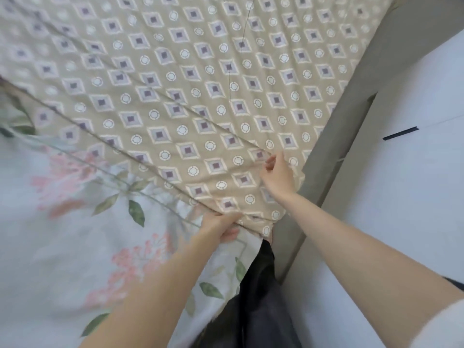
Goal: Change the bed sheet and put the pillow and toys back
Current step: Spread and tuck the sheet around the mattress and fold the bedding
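beige sheet (190, 79) with purple diamonds and white rings covers the bed from 9 o'clock round to 2 o'clock. it is creased, with long folds running toward the near corner at 5 o'clock. it lies over a pale floral sheet (62, 234) with pink blooms and green leaves, showing from 7 to 9 o'clock, blurred. left hand (219, 226) is just below centre at 6 o'clock, fingers curled over the beige sheet's hem and thumb under it, clamped on the fabric at the corner. right hand (277, 175) is a bit higher at 4 o'clock near the bed's right edge, fingers bunched and pinching a fold of the same beige sheet. hands are close but apart. grey bed frame (351, 126) runs diagonally from 1 o'clock down to 5 o'clock, right beside the sheet edge. white panel (414, 197) sits beyond it at 3 o'clock, with a dark handle (400, 133) on it. dark trousers (258, 297) at 6 o'clock, between the forearms.
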Motion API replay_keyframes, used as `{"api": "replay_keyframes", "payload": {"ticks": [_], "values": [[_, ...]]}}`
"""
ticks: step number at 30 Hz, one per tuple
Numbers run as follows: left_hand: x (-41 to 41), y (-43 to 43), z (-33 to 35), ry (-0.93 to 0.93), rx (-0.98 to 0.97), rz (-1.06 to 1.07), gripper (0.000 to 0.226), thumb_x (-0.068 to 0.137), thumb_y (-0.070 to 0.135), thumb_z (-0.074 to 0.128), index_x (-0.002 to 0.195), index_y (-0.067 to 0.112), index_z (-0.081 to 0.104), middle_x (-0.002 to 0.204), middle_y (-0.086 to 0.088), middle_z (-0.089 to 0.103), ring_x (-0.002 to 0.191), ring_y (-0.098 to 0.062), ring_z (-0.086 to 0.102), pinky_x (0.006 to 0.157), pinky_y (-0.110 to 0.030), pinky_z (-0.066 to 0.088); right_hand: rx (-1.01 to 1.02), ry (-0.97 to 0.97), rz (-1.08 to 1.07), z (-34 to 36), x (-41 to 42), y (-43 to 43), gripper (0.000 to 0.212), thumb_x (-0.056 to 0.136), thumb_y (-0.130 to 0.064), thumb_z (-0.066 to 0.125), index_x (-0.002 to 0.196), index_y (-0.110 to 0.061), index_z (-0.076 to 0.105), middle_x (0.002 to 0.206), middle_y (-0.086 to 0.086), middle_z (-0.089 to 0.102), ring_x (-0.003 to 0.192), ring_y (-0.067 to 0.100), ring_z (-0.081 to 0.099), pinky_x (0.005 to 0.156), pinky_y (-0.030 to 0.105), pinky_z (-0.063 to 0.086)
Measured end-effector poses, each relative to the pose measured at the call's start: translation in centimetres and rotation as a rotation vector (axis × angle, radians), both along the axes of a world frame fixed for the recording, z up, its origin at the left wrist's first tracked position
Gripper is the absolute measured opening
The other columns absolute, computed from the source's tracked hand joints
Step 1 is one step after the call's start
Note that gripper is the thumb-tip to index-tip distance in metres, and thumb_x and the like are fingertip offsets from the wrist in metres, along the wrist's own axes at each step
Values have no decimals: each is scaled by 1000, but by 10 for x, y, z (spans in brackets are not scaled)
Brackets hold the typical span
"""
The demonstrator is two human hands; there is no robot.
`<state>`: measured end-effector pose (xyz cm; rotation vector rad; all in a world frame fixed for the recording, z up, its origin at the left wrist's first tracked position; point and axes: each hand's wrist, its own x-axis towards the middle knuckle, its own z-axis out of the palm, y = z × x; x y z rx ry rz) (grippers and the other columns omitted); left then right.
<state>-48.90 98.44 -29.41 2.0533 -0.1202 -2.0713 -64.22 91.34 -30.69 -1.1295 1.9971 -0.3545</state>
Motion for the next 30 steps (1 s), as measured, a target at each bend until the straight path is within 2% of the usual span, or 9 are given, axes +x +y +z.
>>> {"api": "replay_keyframes", "payload": {"ticks": [3, 7, 11, 14, 18, 20, 24, 28, 30], "values": [[-25, 12, 1, 91, 47, -38, 35, 82, 12, 73, 113, 3, 61, 91, -11, 60, 76, -19, 60, 73, -28, 54, -18, 144, 74, 5, -19, 6, 32, 86, -2, 49, 116, -11, 48, 119, 6, 47, 107, 23, 49, 83, 31, 39], [-57, 26, -6, 40, 57, 20, 17, 80, 7, 71, 90, 10, 57, 75, -7, 54, 57, -15, 49, 47, -20, 45, 51, 206, 102, 7, -45, 8, 48, 85, 3, 48, 132, -8, 41, 134, 10, 38, 116, 26, 48, 86, 30, 38], [-68, 38, -19, -55, 3, 32, 11, 80, 5, 73, 83, 4, 63, 73, -12, 59, 59, -17, 56, 51, -22, 52, 145, 282, 117, 1, -65, 10, 43, 84, 3, 52, 126, -4, 45, 129, 13, 42, 114, 33, 50, 87, 33, 38], [-66, 46, -25, -53, -33, -14, 16, 77, 7, 77, 81, -2, 64, 71, -11, 62, 59, -16, 59, 71, -30, 58, 156, 342, 193, -5, -71, 10, 32, 91, -5, 47, 123, -4, 48, 125, 16, 47, 113, 37, 50, 90, 38, 40], [-60, 49, -30, -146, -54, -114, 23, 74, 16, 82, 68, 5, 63, 62, -5, 66, 54, -11, 64, 49, -15, 52, 133, 460, 164, -9, -73, 4, 28, 94, -4, 42, 122, -4, 46, 125, 15, 44, 106, 40, 54, 77, 37, 37], [-60, 48, -31, -180, -76, -172, 24, 74, 17, 81, 63, 6, 63, 57, -3, 65, 52, -11, 63, 51, -16, 52, 169, 454, 140, -10, -70, 2, 33, 90, -1, 47, 122, -6, 45, 124, 15, 43, 105, 39, 54, 75, 37, 38], [-64, 48, -28, -176, -73, -162, 20, 78, 14, 77, 69, 4, 63, 65, -6, 65, 53, -14, 64, 53, -22, 57, 181, 383, 74, -7, -68, 0, 46, 83, 2, 52, 125, -9, 38, 119, 17, 52, 105, 39, 55, 76, 39, 41], [-63, 47, -16, -124, 6, -168, 15, 84, 16, 69, 81, 4, 61, 84, -10, 66, 64, -19, 65, 56, -28, 59, 143, 343, 19, 8, -65, 1, 34, 89, -6, 44, 122, -8, 35, 114, 15, 57, 100, 36, 58, 73, 37, 41], [-60, 44, -7, -124, 15, -220, 11, 87, 15, 61, 83, 5, 61, 83, -8, 66, 65, -21, 65, 61, -30, 59, 145, 309, 43, 18, -62, 4, 30, 91, -10, 43, 120, -9, 37, 114, 13, 56, 99, 33, 58, 71, 35, 38]]}}
